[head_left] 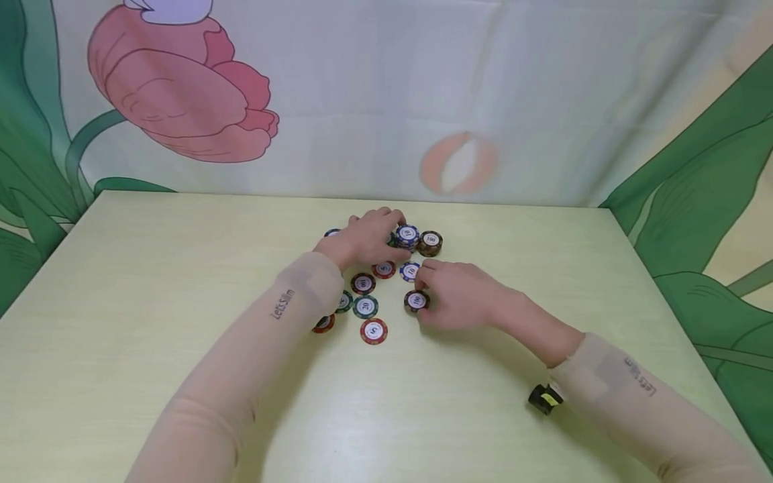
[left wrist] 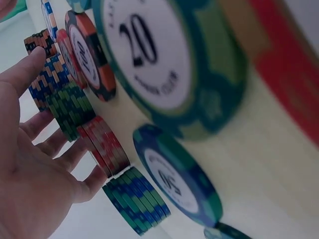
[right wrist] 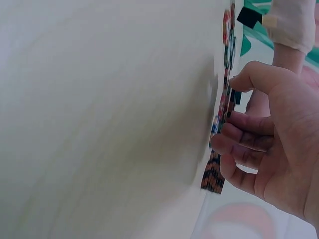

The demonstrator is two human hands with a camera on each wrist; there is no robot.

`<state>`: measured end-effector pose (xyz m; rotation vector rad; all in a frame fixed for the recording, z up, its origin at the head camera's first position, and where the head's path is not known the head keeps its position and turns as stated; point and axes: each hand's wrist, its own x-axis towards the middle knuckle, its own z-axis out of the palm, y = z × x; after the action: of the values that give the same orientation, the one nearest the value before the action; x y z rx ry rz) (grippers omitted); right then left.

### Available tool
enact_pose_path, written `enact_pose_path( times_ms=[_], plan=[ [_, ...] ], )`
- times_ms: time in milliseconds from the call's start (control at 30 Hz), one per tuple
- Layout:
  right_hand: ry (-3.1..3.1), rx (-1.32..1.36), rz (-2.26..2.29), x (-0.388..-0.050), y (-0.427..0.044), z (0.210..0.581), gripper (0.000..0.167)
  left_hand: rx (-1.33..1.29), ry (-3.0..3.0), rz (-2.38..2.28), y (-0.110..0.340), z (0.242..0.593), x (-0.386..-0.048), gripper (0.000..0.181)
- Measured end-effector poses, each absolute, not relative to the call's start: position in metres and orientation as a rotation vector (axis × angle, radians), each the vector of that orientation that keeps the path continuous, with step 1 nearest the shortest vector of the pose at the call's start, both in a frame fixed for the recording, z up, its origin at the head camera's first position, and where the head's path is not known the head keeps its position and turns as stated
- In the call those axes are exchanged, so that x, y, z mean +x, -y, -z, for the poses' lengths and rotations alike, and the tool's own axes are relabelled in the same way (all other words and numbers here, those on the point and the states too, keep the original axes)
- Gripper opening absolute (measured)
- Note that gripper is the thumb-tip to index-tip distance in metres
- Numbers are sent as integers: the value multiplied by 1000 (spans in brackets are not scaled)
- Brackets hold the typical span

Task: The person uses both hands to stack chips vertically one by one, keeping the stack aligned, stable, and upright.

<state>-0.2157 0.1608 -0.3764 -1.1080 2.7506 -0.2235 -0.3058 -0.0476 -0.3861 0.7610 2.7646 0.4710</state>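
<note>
My left hand (head_left: 373, 236) reaches over the row of poker chip stacks. Its thumb lies on the near side of the blue stack (head_left: 407, 236), while the spread fingers reach behind the blue, green (left wrist: 70, 110) and red (left wrist: 103, 145) stacks. A black 100 poker chip (head_left: 417, 300) is pinched between the thumb and fingers of my right hand (head_left: 461, 295); in the right wrist view that hand hides most of it. Loose chips lie between my arms: a green 20 (head_left: 366, 306), a red 5 (head_left: 374, 331), a black 100 (head_left: 363, 283) and a blue 10 (head_left: 409, 272).
A black-and-orange stack (head_left: 430, 243) ends the row at the right, and a teal-blue stack (left wrist: 137, 200) stands at its left. A small black device (head_left: 545, 399) hangs by the right sleeve. Behind the pale table (head_left: 513, 235) hangs a printed cloth (head_left: 350, 100).
</note>
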Motion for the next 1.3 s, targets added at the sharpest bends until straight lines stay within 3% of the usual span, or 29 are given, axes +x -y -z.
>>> enact_pose_path(
  times_ms=[833,1300],
  plan=[
    [-2914,-811,401,-265,-193,369,37,777,-2762,-371,21,385,-310,57],
    [-2968,-721,484,-277,-188,372,37,785,-2796,-295,13,387,-309,50]
  ],
)
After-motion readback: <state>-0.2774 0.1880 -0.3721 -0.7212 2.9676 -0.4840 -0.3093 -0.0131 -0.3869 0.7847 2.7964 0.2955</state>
